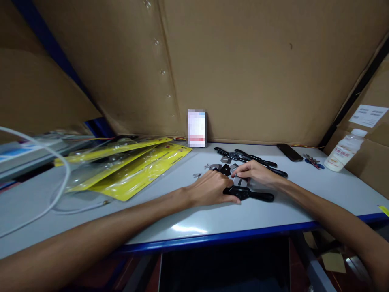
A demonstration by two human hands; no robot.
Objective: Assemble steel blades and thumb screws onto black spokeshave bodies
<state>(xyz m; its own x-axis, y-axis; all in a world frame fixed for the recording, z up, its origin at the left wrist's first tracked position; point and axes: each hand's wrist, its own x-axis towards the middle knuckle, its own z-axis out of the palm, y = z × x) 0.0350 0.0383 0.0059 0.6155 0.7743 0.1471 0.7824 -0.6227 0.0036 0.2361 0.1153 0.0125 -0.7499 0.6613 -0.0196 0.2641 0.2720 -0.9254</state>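
Note:
My left hand (pixel 214 187) is closed round the left end of a black spokeshave (pixel 249 194), which lies low over the table. My right hand (pixel 254 172) is closed in a pinch at a flat silver spokeshave blade (pixel 240 181) with a slot in it, just behind the tool's body. A black cap plate (pixel 225 169) and another silver blade (pixel 215 166) lie beyond my left knuckles. Two small wing screws rest to their left, the nearer wing screw (pixel 197 175) standing apart. Fingers partly hide the tool's left handle.
More black spokeshaves (pixel 258 159) lie behind my right hand. Yellow blister packs (pixel 130 174) are piled at left beside a white cable (pixel 65 178). A lit phone (pixel 197 129) leans on the cardboard wall (pixel 243 73). A dark phone (pixel 289 152), keys (pixel 313 161) and a bottle (pixel 345 151) stand right.

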